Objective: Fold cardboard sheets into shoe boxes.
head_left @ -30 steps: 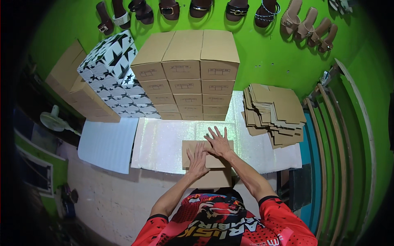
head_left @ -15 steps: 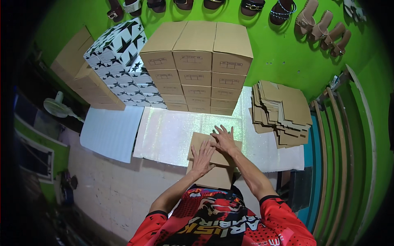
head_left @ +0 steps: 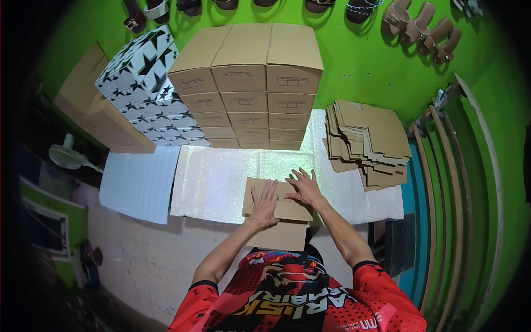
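Note:
A brown cardboard box blank (head_left: pixel 285 209) lies at the table's front edge, with a flap reaching over the edge toward my body. Pressed on its left part is my left hand (head_left: pixel 264 203), palm down with the fingers stretched out. At the blank's far right corner rests my right hand (head_left: pixel 304 188), its fingers spread, the thumb pointing left across the cardboard. Neither hand grips anything. What lies under the palms is hidden.
Stacked brown boxes (head_left: pixel 240 77) stand at the back, beside white boxes with black stars (head_left: pixel 138 63). Flat cardboard blanks (head_left: pixel 381 133) are piled at the right of the shiny-covered table (head_left: pixel 207 182). Sandals (head_left: pixel 417 25) hang on the green wall. A fan (head_left: pixel 69 155) is far left.
My hands have moved apart: the left one has slid left on the cardboard, while the right stays near the far right corner. The whole view has shifted slightly.

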The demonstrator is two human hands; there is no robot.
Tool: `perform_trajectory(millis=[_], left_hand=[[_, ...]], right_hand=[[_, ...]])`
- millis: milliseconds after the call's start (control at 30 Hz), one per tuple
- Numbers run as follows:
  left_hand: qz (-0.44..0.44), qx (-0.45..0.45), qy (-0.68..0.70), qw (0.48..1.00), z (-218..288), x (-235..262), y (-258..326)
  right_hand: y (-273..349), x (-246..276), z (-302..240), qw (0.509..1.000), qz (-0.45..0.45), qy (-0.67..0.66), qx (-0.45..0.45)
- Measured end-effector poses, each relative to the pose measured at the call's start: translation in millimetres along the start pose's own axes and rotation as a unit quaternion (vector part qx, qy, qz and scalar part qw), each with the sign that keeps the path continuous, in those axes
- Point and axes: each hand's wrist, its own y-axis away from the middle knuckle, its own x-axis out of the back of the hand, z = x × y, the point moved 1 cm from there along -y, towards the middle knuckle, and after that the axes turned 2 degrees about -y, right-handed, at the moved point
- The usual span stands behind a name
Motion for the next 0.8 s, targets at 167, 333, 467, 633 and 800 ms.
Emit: perform_trajectory(millis=[167, 333, 467, 633, 800], left_hand=[[0.036, 0.0, 0.024, 0.999, -8.2, -3.3, 9.4], [0.018, 0.045, -0.01, 0.999, -10.6, 3.8, 10.4], [0.061, 0.095, 0.016, 0.993, -39.8, 22.3, 25.9], [0.137, 0.164, 0.216, 0.953, -84.2, -19.9, 35.4], [-0.007, 0.087, -0.021, 0.996, -61.5, 2.9, 33.0]], right_hand=[[7.9, 9.2, -8.7, 0.998, -0.029, -0.057, -0.028], [22.9, 14.6, -7.5, 0.995, -0.012, -0.092, -0.024], [42.5, 19.4, -9.4, 0.985, 0.138, -0.049, -0.093], [35.1, -20.3, -58.0, 0.995, 0.046, -0.018, -0.087], [40.7, -34.8, -69.0, 0.989, 0.134, 0.004, -0.068]])
